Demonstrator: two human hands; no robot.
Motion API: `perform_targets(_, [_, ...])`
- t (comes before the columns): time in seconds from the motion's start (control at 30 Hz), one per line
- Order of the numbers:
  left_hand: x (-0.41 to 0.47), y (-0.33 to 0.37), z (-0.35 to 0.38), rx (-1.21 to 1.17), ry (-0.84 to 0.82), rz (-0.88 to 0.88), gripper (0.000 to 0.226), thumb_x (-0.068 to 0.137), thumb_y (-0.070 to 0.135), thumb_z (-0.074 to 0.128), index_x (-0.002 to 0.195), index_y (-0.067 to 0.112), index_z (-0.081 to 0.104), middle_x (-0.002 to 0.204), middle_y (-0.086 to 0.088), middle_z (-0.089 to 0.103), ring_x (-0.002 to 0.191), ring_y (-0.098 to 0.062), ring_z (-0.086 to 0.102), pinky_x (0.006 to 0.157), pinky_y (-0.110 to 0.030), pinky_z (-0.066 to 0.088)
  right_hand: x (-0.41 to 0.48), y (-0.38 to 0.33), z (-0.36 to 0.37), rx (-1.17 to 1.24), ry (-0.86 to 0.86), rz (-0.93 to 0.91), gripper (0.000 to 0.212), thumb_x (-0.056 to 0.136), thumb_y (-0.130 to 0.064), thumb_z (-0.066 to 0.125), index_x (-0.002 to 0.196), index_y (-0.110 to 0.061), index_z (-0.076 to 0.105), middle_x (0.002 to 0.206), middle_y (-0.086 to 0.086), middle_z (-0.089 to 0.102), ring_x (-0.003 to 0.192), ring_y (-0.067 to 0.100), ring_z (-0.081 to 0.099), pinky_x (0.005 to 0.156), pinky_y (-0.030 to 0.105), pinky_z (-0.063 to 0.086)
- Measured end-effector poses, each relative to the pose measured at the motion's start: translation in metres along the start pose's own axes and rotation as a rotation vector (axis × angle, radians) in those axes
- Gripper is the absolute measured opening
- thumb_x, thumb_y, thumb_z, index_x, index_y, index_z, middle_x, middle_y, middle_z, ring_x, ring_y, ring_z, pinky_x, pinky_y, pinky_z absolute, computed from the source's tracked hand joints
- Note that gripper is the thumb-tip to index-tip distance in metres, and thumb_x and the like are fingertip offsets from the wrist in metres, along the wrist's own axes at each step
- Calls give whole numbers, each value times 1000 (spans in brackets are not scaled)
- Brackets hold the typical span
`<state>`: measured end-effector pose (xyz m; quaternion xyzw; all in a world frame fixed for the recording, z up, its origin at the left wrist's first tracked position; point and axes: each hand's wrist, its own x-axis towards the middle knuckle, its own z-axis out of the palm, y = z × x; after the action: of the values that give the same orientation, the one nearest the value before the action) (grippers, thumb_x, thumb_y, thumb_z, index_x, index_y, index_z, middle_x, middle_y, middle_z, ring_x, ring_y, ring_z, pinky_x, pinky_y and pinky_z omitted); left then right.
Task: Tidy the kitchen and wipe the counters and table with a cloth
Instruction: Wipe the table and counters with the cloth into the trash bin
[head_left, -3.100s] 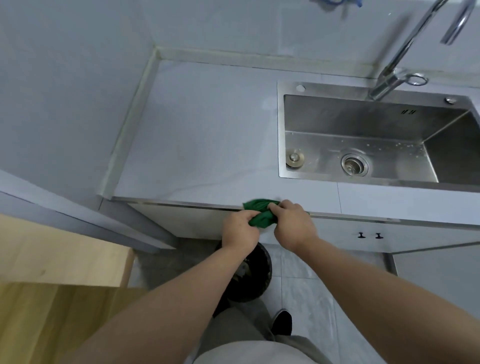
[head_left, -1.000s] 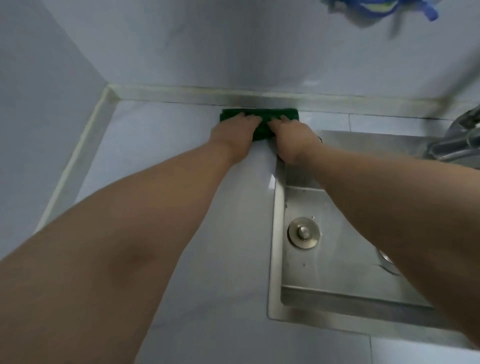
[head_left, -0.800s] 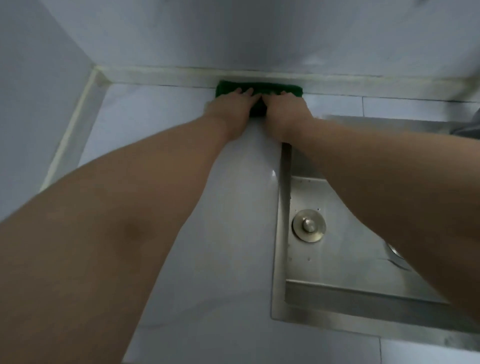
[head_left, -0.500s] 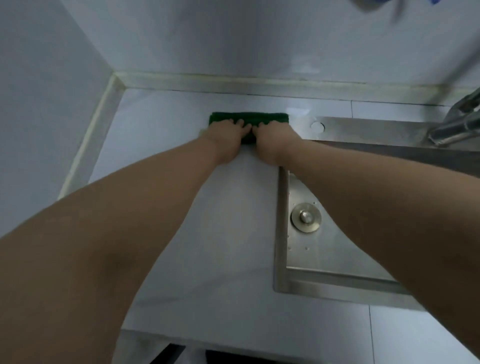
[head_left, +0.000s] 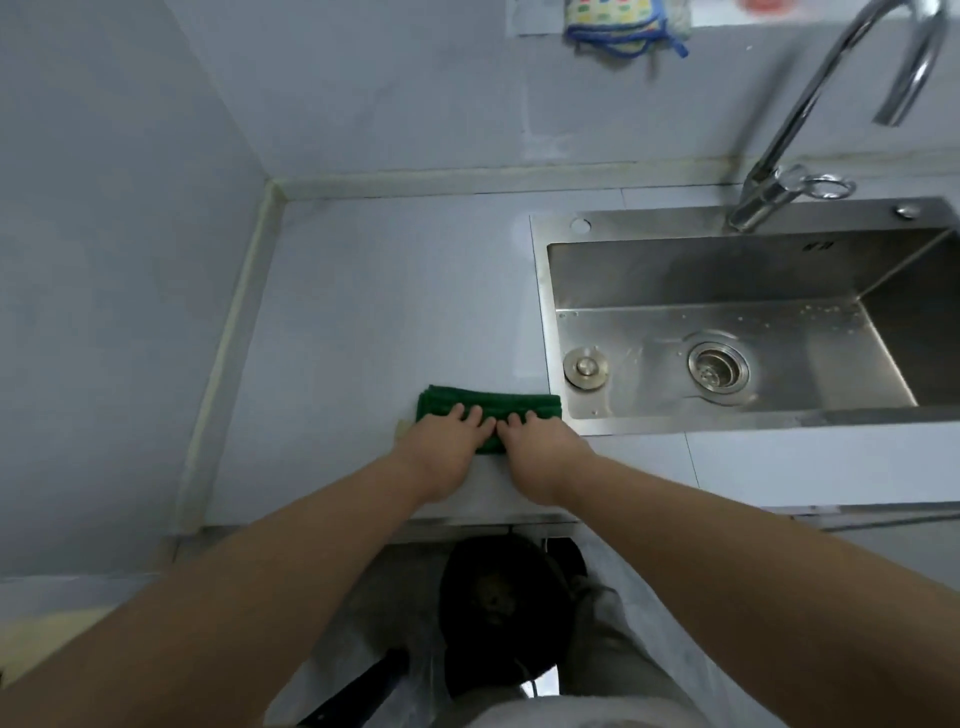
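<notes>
Now, left hand (head_left: 441, 452): flat, fingers straight, pressing the cloth (head_left: 519, 405)
Cloth: green, folded, on counter (head_left: 389, 312) near its front edge, at sink's (head_left: 540, 322) near-left corner
Right hand (head_left: 545, 452): flat, fingers straight, pressing cloth
Sink: holds metal plug (head_left: 586, 367), left of strainer (head_left: 718, 365)

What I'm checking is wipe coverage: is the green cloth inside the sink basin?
No, the green cloth lies on the counter left of the sink, under the left hand and right hand.

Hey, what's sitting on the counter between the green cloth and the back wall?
Nothing: in the head view, the counter between the green cloth and the back wall is bare.
</notes>
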<state>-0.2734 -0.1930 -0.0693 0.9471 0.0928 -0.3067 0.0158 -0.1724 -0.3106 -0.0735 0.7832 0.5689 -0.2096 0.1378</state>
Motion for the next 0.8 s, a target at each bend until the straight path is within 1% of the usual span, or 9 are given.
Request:
perform_targets(0.13, [-32, 24, 21, -9, -48, 25, 75, 96, 6, 43, 159, 17, 5, 166, -7, 4, 151, -30, 13, 113, -47, 34, -36, -25, 27, 30, -39, 13, 61, 89, -20, 54, 146, -6, 36, 135, 13, 50, 121, 32, 49, 91, 40, 44])
perform_targets(0.3, [-55, 36, 38, 55, -2, 89, 72, 94, 7, 49, 157, 14, 16, 162, -13, 20, 144, -33, 29, 107, -47, 41, -65, -45, 41, 51, -47, 20, 61, 92, -22, 49, 149, -6, 33, 139, 13, 49, 127, 33, 47, 96, 42, 44])
perform_targets(0.4, [-59, 35, 37, 31, -4, 105, 65, 94, 5, 46, 155, 15, 27, 157, -14, 30, 138, -35, 39, 105, -46, 42, -72, -48, 34, 66, -47, 4, 51, 91, -23, 50, 139, -8, 46, 132, 12, 54, 122, 32, 52, 92, 39, 45])
perform_targets(0.43, [-59, 32, 33, -12, -8, 121, 58, 93, 4, 46, 150, 15, 38, 150, -14, 42, 129, -34, 48, 102, -44, 44, -73, -48, 28, 79, -47, 2, 42, 90, -23, 51, 129, -10, 54, 124, 10, 59, 115, 31, 57, 87, 37, 46])
perform_targets(0.5, [-59, 19, 11, -179, -21, 107, 40, 90, 3, 49, 126, 15, 62, 120, -10, 64, 104, -30, 61, 88, -38, 49, -68, -42, 4, 130, -62, 12, 25, 88, -21, 53, 109, -12, 62, 110, 10, 64, 101, 30, 63, 74, 32, 46])
perform_targets(0.57, [-53, -2, -23, -302, -34, 46, 29, 90, 3, 50, 110, 14, 68, 98, -5, 66, 91, -26, 62, 81, -36, 50, -54, -29, -29, 206, -40, 52, 21, 90, -20, 49, 103, -11, 63, 104, 10, 65, 87, 30, 61, 68, 30, 43])
perform_targets(0.67, [-34, -38, -80, -278, 134, -63, 31, 92, 6, 49, 114, 16, 69, 104, -5, 68, 93, -25, 63, 83, -38, 53, -19, -2, -75, 176, 113, 44, 20, 93, -20, 48, 106, -11, 60, 104, 11, 65, 80, 29, 58, 65, 31, 42])
perform_targets(0.73, [-18, -57, -117, -212, 303, -131, 30, 91, 8, 50, 112, 18, 69, 104, -5, 70, 90, -25, 64, 79, -36, 53, 9, 18, -106, 176, 259, 62, 24, 93, -12, 46, 115, -11, 56, 112, 11, 62, 93, 31, 62, 68, 33, 43])
perform_targets(0.8, [-8, -67, -123, -194, 459, -169, 33, 91, 6, 48, 115, 18, 67, 107, -5, 69, 92, -25, 64, 79, -35, 52, 21, 23, -119, 158, 355, 68, 38, 92, -3, 39, 126, -9, 52, 126, 11, 55, 113, 30, 56, 82, 38, 47])
